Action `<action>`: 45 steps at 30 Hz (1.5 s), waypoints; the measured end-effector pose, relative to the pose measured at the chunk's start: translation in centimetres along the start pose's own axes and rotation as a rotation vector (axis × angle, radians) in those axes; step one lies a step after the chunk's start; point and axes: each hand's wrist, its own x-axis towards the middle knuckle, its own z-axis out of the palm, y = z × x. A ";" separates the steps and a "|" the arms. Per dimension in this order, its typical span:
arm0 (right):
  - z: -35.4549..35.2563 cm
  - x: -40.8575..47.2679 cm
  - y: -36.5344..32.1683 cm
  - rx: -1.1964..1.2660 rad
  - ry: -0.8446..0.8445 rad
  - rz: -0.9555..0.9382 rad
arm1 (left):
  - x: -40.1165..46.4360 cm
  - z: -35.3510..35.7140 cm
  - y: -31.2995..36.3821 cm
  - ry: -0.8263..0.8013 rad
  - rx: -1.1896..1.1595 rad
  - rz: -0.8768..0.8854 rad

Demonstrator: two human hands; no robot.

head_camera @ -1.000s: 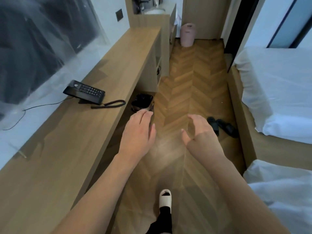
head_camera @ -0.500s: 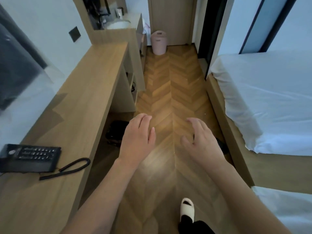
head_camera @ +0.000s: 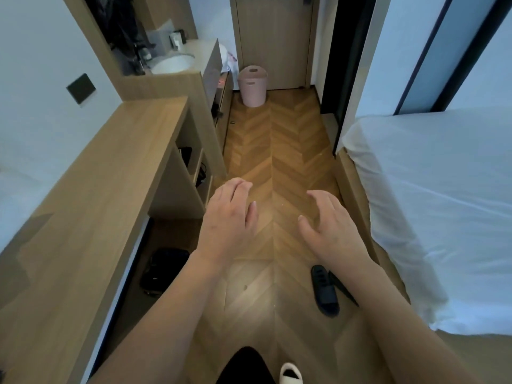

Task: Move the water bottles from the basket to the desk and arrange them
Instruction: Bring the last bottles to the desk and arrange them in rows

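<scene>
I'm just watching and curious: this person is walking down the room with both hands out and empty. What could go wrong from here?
Black slippers lie on the floor just under the right hand, so a trip seems possible. The aisle is tight between the desk and the bed, so a hip could clip the desk edge. No bottles show yet; the pink basket is far ahead.

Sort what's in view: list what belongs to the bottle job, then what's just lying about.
For the job:
- basket, pink, on the floor by the far door; contents not visible
- desk, along the left wall
- left hand and right hand, both open and holding nothing
No bottles show.

Lying about:
- black slippers on the floor
- bed
- sink
- black bag under the desk
</scene>
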 end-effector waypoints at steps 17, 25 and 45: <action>1.1 37.0 9.3 -0.086 0.023 0.083 | 34.5 17.6 -8.5 -0.018 -0.069 0.035; 1.7 52.1 14.2 -0.066 0.011 0.151 | 48.7 25.4 -10.9 -0.046 -0.113 0.083; 1.6 95.6 25.9 -0.043 0.009 0.104 | 87.5 44.9 -17.7 -0.047 -0.103 0.032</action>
